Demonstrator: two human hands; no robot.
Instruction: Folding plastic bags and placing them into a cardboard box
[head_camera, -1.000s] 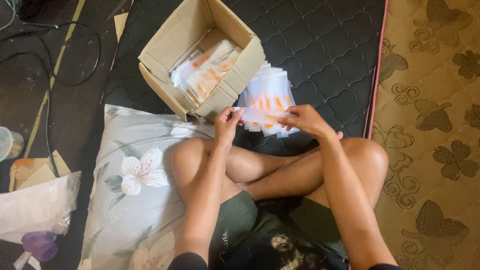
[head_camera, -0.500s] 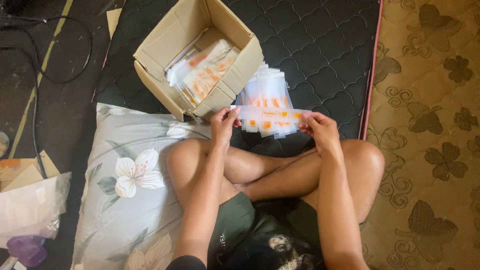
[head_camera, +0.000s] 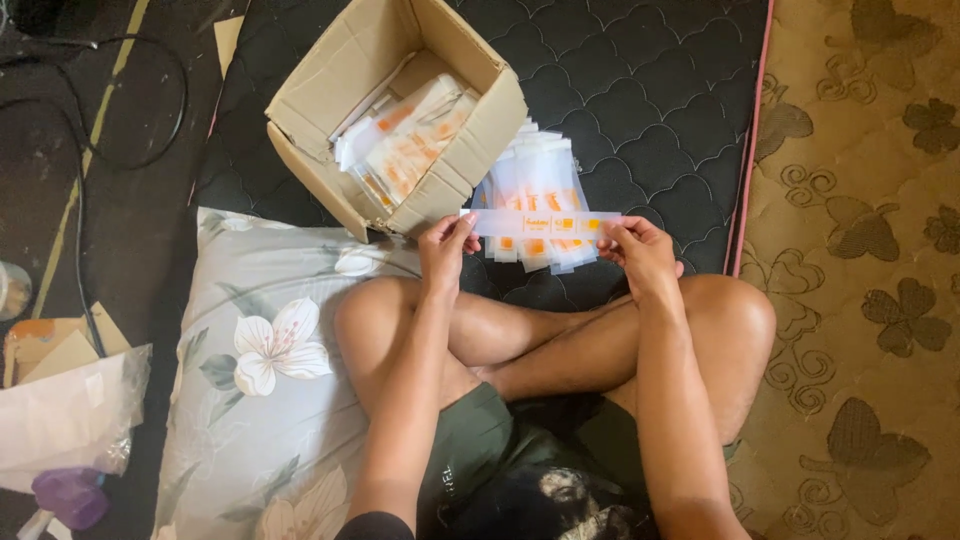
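Note:
I sit cross-legged on a dark quilted mat (head_camera: 650, 90). My left hand (head_camera: 446, 246) and my right hand (head_camera: 640, 250) pinch the two ends of a long clear plastic strip (head_camera: 545, 222) with small orange squares, held flat and stretched between them. Just beyond it, a fanned pile of similar clear packets with orange marks (head_camera: 540, 180) lies on the mat. An open cardboard box (head_camera: 470, 150) at the upper left holds several more of these packets (head_camera: 405, 140).
A floral grey pillow (head_camera: 270, 350) lies under my left knee. At the far left are black cables (head_camera: 120, 110), a clear plastic bag (head_camera: 60, 410), a purple object (head_camera: 70, 495) and cardboard pieces (head_camera: 45, 345). A brown patterned carpet (head_camera: 860, 270) borders the mat on the right.
My hands have moved apart, stretching the strip out flat between them. The view has shifted slightly.

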